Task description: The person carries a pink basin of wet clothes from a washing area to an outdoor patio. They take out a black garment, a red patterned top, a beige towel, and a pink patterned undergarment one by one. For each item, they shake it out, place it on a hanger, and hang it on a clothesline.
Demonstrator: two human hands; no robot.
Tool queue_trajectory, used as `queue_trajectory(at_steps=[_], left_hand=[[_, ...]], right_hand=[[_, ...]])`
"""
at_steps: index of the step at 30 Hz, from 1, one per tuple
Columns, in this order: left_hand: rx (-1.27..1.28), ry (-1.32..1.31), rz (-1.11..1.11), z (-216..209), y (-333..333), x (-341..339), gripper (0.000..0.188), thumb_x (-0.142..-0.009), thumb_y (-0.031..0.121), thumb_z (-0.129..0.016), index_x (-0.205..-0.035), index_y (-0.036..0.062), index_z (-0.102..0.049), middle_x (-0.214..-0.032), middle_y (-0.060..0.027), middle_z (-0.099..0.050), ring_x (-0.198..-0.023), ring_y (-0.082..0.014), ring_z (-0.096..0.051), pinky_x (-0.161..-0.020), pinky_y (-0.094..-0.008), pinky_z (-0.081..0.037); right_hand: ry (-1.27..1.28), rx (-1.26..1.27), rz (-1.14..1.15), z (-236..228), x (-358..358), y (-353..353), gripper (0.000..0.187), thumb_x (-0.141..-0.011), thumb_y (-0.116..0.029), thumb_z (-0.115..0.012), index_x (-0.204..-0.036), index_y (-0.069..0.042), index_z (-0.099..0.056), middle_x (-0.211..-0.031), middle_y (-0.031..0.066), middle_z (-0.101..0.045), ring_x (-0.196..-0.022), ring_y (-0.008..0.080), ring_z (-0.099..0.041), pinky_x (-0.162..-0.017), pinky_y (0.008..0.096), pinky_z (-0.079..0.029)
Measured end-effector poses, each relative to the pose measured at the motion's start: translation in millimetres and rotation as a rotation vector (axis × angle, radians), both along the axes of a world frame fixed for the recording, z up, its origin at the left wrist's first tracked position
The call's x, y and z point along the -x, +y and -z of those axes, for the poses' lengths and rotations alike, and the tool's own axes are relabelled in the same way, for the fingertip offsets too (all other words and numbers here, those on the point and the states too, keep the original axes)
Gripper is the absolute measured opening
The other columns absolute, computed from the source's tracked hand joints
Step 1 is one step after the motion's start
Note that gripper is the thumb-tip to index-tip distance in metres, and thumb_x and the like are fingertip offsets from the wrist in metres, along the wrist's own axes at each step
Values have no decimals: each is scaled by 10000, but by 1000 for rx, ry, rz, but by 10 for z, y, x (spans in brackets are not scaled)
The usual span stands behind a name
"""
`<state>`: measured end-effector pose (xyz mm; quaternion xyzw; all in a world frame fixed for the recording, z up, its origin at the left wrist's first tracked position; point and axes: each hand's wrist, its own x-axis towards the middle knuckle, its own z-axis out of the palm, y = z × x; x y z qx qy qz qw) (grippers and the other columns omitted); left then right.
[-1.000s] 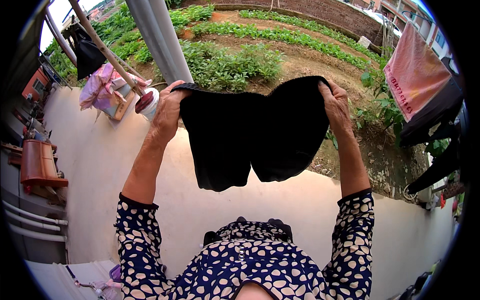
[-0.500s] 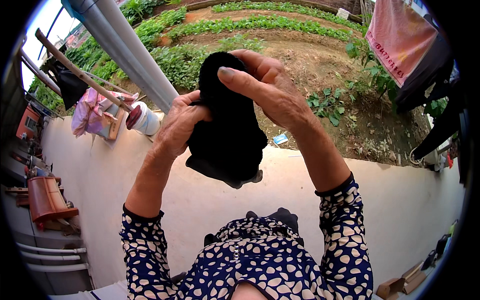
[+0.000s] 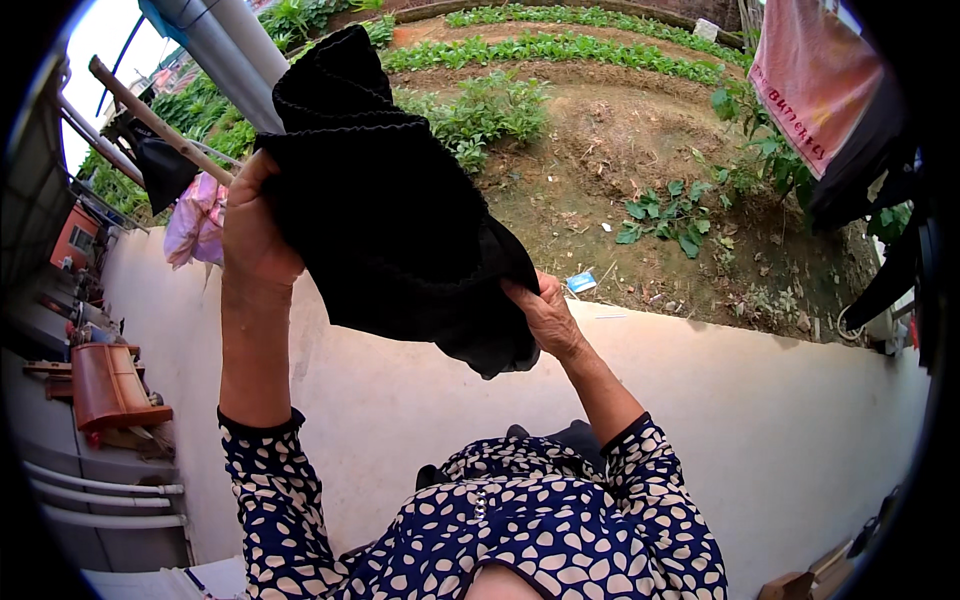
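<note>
A black cloth item (image 3: 390, 220), plush in parts with wavy edges, is spread between my two hands in front of me; its exact kind is not clear. My left hand (image 3: 258, 235) grips its left side, with most of the fingers behind the fabric. Lower down, my right hand (image 3: 545, 318) pinches the right edge between thumb and fingers. One end of the cloth rises up at the upper left, and a smoother, thinner part hangs toward the lower right.
A pale concrete surface (image 3: 420, 400) lies below, bordering a garden with green plants (image 3: 560, 50). Grey poles (image 3: 235, 60) and a wooden stick (image 3: 150, 115) stand left, near a pink bag (image 3: 200, 215). A pink cloth (image 3: 815, 90) hangs at right beside dark clothes.
The black cloth has gone from bunched up to spread wider, and has shifted up and left. My left hand has moved left; my right hand has come down from its top to its lower right edge.
</note>
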<state>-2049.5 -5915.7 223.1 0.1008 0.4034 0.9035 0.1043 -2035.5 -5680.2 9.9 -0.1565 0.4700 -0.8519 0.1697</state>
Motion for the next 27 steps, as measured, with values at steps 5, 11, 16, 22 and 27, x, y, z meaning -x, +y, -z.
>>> queue_trajectory(at_steps=[5, 11, 16, 22, 27], left_hand=[[-32, -58, -108, 155, 136, -76, 257, -839, 118, -438, -999, -18, -587, -939, -127, -644, -884, -239, -630, -850, -383, -505], [534, 34, 56, 57, 523, -457, 338, -705, -61, -476, -1026, -36, -577, -896, -52, -617, -787, -107, -591, -706, -215, -488], [771, -14, 95, 330, 627, -517, 209, -762, 30, -529, -952, -6, -609, -783, -7, -600, -702, -64, -550, -629, -197, -448], [702, 9, -136, 332, 329, -623, 261, -790, 20, -480, -1033, 15, -576, -766, -2, -577, -675, -56, -538, -616, -186, -439], [467, 183, -607, 226, -348, -762, 157, -782, -29, -482, -889, 41, -574, -777, -13, -581, -699, -70, -542, -653, -189, -428]], right_hand=[[65, -78, -273, -123, -136, 149, 478, -792, -162, -676, -1208, -9, -499, -1122, 48, -566, -1042, 132, -507, -923, 273, -395], [115, 77, -177, -320, -47, 322, 922, -665, -419, -673, -1396, -63, -240, -1341, 98, -390, -1231, 198, -380, -977, 318, -343], [274, -40, -181, -1269, -200, 230, 910, -678, -312, -749, -1391, -60, -242, -1243, 71, -438, -1139, 149, -418, -984, 300, -323], [-80, 126, 133, -1094, -44, 139, 205, -801, -91, -621, -983, -17, -563, -894, 50, -607, -798, 128, -588, -725, 267, -493], [-6, 138, 468, -860, 288, 360, 153, -747, 17, -492, -860, -9, -592, -736, 25, -603, -653, 111, -571, -622, 239, -482]])
